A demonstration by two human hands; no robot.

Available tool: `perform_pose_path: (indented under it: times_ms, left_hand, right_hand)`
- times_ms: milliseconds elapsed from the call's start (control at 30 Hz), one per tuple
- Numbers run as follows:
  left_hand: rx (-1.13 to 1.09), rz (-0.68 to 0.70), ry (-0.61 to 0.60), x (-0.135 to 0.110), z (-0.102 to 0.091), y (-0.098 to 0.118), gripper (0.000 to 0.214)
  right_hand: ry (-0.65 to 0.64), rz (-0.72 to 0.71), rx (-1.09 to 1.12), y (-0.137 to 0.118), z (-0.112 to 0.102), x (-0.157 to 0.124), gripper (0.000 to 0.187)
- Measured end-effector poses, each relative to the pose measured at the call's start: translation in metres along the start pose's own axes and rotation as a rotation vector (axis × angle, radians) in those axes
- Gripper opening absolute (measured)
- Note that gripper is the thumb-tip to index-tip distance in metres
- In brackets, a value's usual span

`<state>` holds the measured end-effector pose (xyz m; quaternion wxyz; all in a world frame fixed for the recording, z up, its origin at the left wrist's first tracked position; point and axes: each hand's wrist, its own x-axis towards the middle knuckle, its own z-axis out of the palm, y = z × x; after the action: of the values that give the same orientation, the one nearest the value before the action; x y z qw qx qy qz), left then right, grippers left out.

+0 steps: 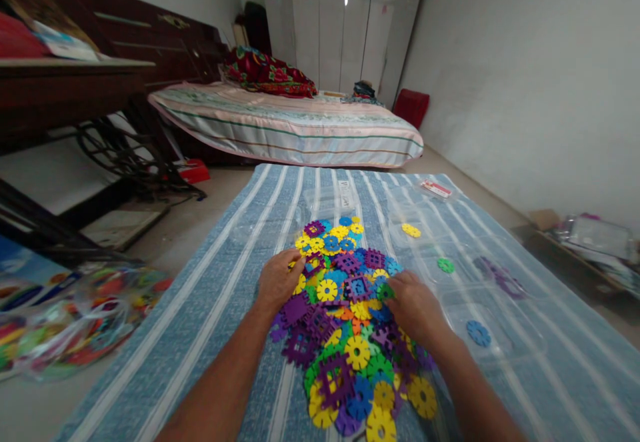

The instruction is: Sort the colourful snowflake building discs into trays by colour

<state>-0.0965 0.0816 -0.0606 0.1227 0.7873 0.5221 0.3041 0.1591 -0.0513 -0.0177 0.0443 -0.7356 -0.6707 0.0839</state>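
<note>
A heap of flat plastic pieces (345,322), round and square, in yellow, purple, blue, green and orange, lies on a blue striped cloth (220,282). My left hand (278,281) rests on the heap's left edge with its fingers curled into the pieces. My right hand (413,307) sits on the heap's right side, its fingertips pinched at a green piece (385,291). Beyond the right hand stand clear plastic trays (505,335), each with one piece: a yellow piece (411,230), a green piece (445,265), a purple piece (500,279), a blue piece (479,333).
A clear bag of coloured toys (75,322) lies on the floor at the left. A striped mattress (290,125) with a red bundle lies behind the cloth. A dark wooden table with an iron base (75,95) stands at the left, clutter (595,242) along the right wall.
</note>
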Motion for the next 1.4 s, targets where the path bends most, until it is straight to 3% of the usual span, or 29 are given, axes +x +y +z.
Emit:
perform_pose_path:
  times_ms: [167, 333, 400, 533, 600, 667, 767, 833, 933, 1133, 1400]
  left_hand:
    - [-0.006, 0.005, 0.005, 0.000, -0.001, 0.001, 0.028]
    - [0.001, 0.003, 0.004, 0.000, 0.000, 0.001, 0.030]
    - [0.009, 0.000, 0.000, 0.000, 0.000, 0.001, 0.031]
    - [0.020, 0.003, -0.006, 0.001, 0.000, 0.002, 0.029]
    - [0.019, 0.007, -0.008, 0.001, -0.001, 0.002, 0.029]
    - [0.015, 0.010, -0.009, 0.001, 0.000, 0.001, 0.029]
    - [0.011, 0.013, -0.012, 0.001, 0.000, 0.001, 0.030]
    - [0.016, 0.013, -0.010, 0.001, 0.000, 0.001, 0.030]
    - [0.028, 0.015, -0.011, 0.001, -0.001, 0.002, 0.031]
    - [0.030, 0.013, -0.010, 0.001, 0.000, 0.000, 0.032]
    - [0.018, 0.016, -0.004, 0.001, 0.000, 0.001, 0.032]
  right_hand:
    - [0.018, 0.045, 0.013, -0.007, 0.006, 0.002, 0.015]
    - [0.131, 0.018, 0.178, -0.001, -0.004, -0.003, 0.011]
    - [0.228, 0.008, 0.228, 0.007, -0.013, -0.006, 0.013]
    - [0.585, 0.145, 0.079, 0.027, -0.033, -0.010, 0.019]
    - [0.658, 0.201, 0.036, 0.032, -0.037, -0.013, 0.025]
    - [0.591, 0.187, 0.086, 0.031, -0.035, -0.018, 0.028]
    - [0.336, 0.088, 0.182, 0.016, -0.025, -0.027, 0.026]
    - [0.177, 0.030, 0.179, 0.002, -0.019, -0.032, 0.024]
    - [0.053, 0.002, 0.116, -0.017, -0.014, -0.034, 0.022]
    - [0.003, 0.020, 0.070, -0.035, -0.006, -0.032, 0.017]
    - [0.087, 0.028, 0.201, -0.028, 0.003, -0.034, 0.017]
